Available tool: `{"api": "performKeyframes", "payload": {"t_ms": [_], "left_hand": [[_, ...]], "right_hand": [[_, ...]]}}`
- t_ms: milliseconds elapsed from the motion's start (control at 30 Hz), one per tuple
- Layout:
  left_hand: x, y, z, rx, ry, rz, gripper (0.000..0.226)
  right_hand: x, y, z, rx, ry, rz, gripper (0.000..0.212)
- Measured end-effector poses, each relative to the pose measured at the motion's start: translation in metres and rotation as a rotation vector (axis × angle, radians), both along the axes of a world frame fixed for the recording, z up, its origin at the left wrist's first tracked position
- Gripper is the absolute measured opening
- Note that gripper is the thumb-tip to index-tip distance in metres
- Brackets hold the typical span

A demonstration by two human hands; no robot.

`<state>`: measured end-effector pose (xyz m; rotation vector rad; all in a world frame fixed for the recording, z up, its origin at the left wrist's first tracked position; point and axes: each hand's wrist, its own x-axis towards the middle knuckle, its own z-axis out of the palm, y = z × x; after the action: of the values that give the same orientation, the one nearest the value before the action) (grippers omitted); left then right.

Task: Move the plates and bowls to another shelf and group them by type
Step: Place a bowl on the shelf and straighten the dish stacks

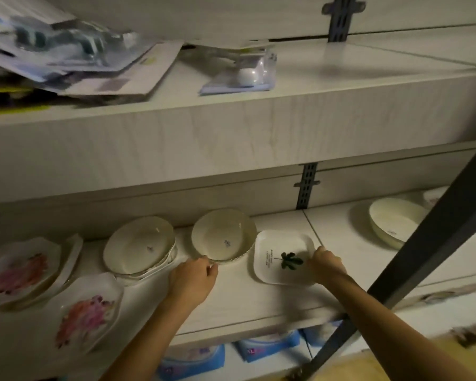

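On the lower shelf (259, 306) a cream round bowl (222, 234) stands in the middle, and my left hand (194, 279) pinches its front rim. Right of it lies a white square plate with a green leaf print (279, 259); my right hand (329, 265) grips its right edge. A stack of cream bowls (139, 247) sits left of the middle bowl. Pink-flower plates lie at the far left (19, 273) and front left (90, 312). Another cream bowl (393, 222) rests at the right.
A dark metal upright (412, 270) slants across the right side, close to my right forearm. The upper shelf (259, 127) carries blister packs (74, 59) and a small white packaged item (245, 75). Blue packages (270, 347) sit below the lower shelf.
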<state>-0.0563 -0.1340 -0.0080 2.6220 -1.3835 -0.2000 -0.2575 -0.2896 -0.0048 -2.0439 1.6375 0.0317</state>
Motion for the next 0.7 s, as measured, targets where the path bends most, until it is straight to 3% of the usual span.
{"api": "performKeyframes", "payload": {"t_ms": [167, 267, 367, 433, 500, 567, 700], "left_hand": [[0.015, 0.006, -0.006, 0.003, 0.026, 0.067, 0.037], [0.022, 0.006, -0.006, -0.043, 0.085, 0.137, 0.048], [0.034, -0.002, -0.007, -0.074, 0.174, 0.217, 0.048], [0.04, -0.014, -0.011, -0.056, 0.214, 0.27, 0.055], [0.044, -0.026, -0.015, -0.037, 0.271, 0.317, 0.061], [0.048, -0.035, -0.017, -0.028, 0.344, 0.357, 0.063], [0.053, -0.043, -0.016, -0.01, 0.413, 0.385, 0.034]], "right_hand": [[0.003, 0.001, -0.018, 0.017, 0.013, -0.023, 0.018], [0.003, -0.004, -0.02, 0.022, 0.031, -0.006, 0.042], [0.002, -0.002, -0.016, 0.085, -0.171, -0.12, 0.024], [-0.003, 0.001, -0.016, 0.141, -0.338, -0.21, 0.034], [-0.01, 0.005, -0.015, 0.171, -0.393, -0.266, 0.043], [-0.017, 0.013, -0.011, 0.165, -0.366, -0.221, 0.037], [-0.03, 0.023, -0.004, 0.089, -0.283, -0.084, 0.032]]}}
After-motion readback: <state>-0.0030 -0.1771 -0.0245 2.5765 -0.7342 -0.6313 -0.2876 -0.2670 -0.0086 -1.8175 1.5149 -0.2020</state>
